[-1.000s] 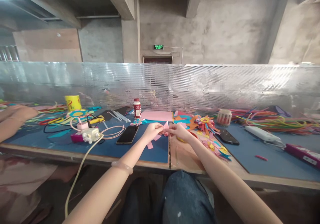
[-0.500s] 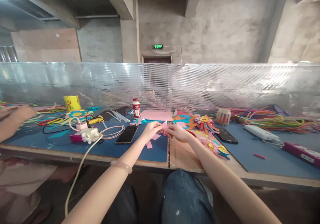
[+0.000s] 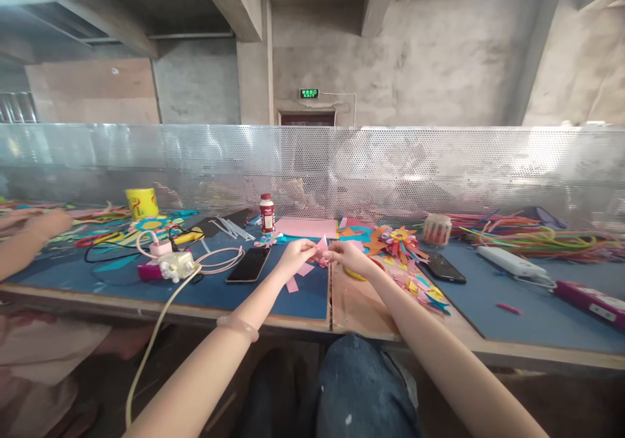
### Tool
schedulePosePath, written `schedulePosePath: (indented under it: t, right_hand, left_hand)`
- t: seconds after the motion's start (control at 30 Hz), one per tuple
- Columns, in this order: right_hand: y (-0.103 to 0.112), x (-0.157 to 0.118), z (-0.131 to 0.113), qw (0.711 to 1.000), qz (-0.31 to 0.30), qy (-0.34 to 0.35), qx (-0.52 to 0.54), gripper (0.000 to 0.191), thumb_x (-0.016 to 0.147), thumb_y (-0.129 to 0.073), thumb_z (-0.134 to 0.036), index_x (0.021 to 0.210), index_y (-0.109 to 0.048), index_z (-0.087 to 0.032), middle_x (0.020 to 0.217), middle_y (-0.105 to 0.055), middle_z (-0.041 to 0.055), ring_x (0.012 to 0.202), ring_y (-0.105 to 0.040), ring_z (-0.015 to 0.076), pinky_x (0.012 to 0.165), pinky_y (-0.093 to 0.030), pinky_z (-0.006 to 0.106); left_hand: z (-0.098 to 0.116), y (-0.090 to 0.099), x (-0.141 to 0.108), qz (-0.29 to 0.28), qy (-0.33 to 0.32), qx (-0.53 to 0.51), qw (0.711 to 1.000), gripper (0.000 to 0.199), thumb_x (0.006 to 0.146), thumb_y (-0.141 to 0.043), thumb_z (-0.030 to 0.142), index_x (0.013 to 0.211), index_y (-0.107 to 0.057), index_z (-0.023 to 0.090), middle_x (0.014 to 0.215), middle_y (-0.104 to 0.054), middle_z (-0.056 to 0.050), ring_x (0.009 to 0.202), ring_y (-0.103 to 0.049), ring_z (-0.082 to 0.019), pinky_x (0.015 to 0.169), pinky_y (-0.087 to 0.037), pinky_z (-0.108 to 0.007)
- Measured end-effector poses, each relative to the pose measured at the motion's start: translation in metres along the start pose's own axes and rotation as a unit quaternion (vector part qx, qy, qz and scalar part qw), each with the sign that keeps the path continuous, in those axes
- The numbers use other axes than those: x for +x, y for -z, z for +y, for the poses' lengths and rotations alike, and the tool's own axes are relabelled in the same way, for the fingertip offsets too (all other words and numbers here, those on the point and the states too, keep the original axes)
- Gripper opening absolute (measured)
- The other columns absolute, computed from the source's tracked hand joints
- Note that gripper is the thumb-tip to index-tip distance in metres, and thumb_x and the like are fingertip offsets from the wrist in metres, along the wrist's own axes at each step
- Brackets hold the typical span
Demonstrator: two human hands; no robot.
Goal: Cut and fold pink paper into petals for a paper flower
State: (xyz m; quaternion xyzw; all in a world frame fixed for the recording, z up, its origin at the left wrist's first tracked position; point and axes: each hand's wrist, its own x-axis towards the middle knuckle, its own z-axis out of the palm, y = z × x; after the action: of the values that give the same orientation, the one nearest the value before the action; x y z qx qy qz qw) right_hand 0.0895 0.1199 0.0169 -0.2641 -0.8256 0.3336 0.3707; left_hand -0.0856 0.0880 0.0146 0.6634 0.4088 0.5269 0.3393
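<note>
My left hand (image 3: 299, 254) pinches a small piece of pink paper (image 3: 322, 245) above the table. Against the paper's other side, the fingers of my right hand (image 3: 344, 253) are closed on it too. One corner of the paper points upward between the hands. Loose pink paper strips (image 3: 291, 284) lie on the blue mat just below my left hand. Right of my right hand sits an orange, pink and yellow paper flower (image 3: 399, 237), with a heap of cut paper petals (image 3: 420, 287) nearer to me.
Left of my arms lie a black phone (image 3: 249, 265) and a power strip with a cable (image 3: 176, 265). A red-capped bottle (image 3: 266, 213) stands behind. On the right are another phone (image 3: 443, 267), a jar (image 3: 436, 230) and a white glue gun (image 3: 512, 262). A co-worker's hands (image 3: 43, 223) show far left.
My right fingers have shifted slightly on the pink paper and its grip looks a little different. Both hands stay in nearly the same place.
</note>
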Motion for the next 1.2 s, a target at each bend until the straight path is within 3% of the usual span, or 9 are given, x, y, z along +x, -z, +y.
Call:
schedulePosePath:
  t: [0.1, 0.23, 0.5, 0.8, 1.2]
  right_hand:
    - [-0.001, 0.002, 0.001, 0.999, 0.019, -0.003, 0.049, 0.036, 0.068, -0.061, -0.049, 0.077, -0.062, -0.014, 0.072, -0.06, 0.0016, 0.065, -0.051, 0.0128, 0.059, -0.036, 0.024]
    - [-0.003, 0.004, 0.009, 0.995, 0.058, -0.034, 0.067, 0.035, 0.062, -0.066, -0.047, 0.066, -0.06, -0.013, 0.061, -0.054, -0.0012, 0.057, -0.045, 0.0099, 0.057, -0.033, 0.024]
    - [-0.002, 0.003, 0.006, 0.993, 0.056, -0.046, 0.092, 0.035, 0.059, -0.067, -0.048, 0.063, -0.059, -0.015, 0.06, -0.054, -0.0018, 0.058, -0.046, 0.0102, 0.058, -0.034, 0.024]
    - [0.001, 0.004, 0.005, 0.988, 0.085, -0.057, 0.117, 0.03, 0.056, -0.07, -0.042, 0.061, -0.059, -0.014, 0.064, -0.058, -0.0002, 0.061, -0.05, 0.011, 0.062, -0.037, 0.025]
    - [0.003, 0.003, 0.004, 0.988, 0.097, -0.048, 0.107, 0.036, 0.061, -0.065, -0.05, 0.055, -0.056, -0.015, 0.056, -0.054, -0.0007, 0.056, -0.046, 0.0105, 0.059, -0.035, 0.025]
  left_hand:
    - [0.002, -0.002, -0.001, -0.038, -0.007, 0.003, 0.999, 0.013, 0.071, -0.059, 0.025, 0.075, -0.059, 0.013, 0.067, -0.067, -0.004, 0.063, -0.064, -0.016, 0.062, -0.048, -0.027]
    - [0.004, -0.004, -0.003, -0.064, -0.008, 0.012, 0.998, 0.009, 0.069, -0.059, 0.021, 0.073, -0.059, 0.012, 0.065, -0.067, -0.005, 0.064, -0.064, -0.017, 0.064, -0.048, -0.028]
    - [0.002, -0.002, -0.003, -0.064, -0.011, 0.067, 0.996, 0.01, 0.069, -0.059, 0.023, 0.073, -0.061, 0.015, 0.068, -0.069, -0.004, 0.069, -0.064, -0.017, 0.062, -0.047, -0.026]
    - [0.006, -0.005, -0.008, -0.081, 0.033, 0.029, 0.996, 0.011, 0.07, -0.06, 0.022, 0.075, -0.061, 0.013, 0.068, -0.068, -0.006, 0.07, -0.065, -0.018, 0.062, -0.048, -0.027]
    - [0.005, -0.005, -0.007, -0.093, 0.034, 0.017, 0.995, 0.014, 0.07, -0.061, 0.026, 0.076, -0.061, 0.013, 0.069, -0.069, -0.007, 0.067, -0.065, -0.017, 0.063, -0.05, -0.028]
